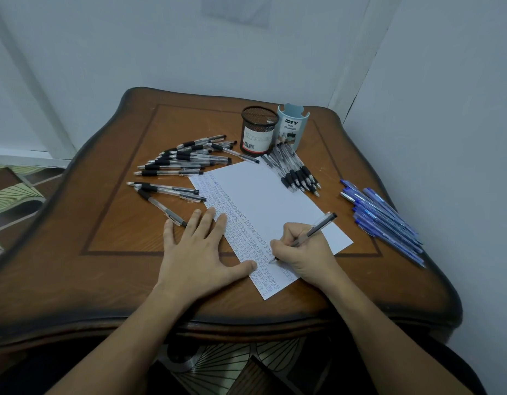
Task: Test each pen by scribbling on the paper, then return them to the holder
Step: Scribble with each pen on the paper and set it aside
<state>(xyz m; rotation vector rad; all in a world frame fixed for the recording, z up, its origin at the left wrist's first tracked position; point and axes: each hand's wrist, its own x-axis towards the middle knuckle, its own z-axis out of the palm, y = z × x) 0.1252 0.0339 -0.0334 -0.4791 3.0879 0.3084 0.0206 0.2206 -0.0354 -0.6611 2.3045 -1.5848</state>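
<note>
The right hand (303, 252) pinches a clear pen (313, 230) between thumb and the first fingers (288, 230), which are curled tight round the barrel. The pen's tip touches the paper (275, 201) at the sheet's 6 o'clock end, among rows of small scribbles. The pen's long axis runs from the tip at 8 o'clock up to its back end at 2 o'clock.

The left hand (198, 252) lies flat at 9 o'clock of the paper. It holds nothing, its fingers are spread, and its thumb and fingertips press the sheet's edge to steady it.

The black mesh holder (259, 132) stands upright at 12 o'clock on the table (104, 223), well apart from both hands. A pale blue organizer (292, 128) is just beside it at its 3 o'clock. Which of the two the task means cannot be told.

From the writing hand the holder lies at about 11 o'clock, beyond the far end of the paper. The right hand already has the pen and is probably the one to carry it there. To go in, the pen would have to be tipped upright.

Loose black-grip pens (184, 162) fan out at 10 o'clock of the paper. A second bunch (299, 173) lies at 1 o'clock and blue pens (386, 220) lie at 3 o'clock, so many returns seem to be left.
</note>
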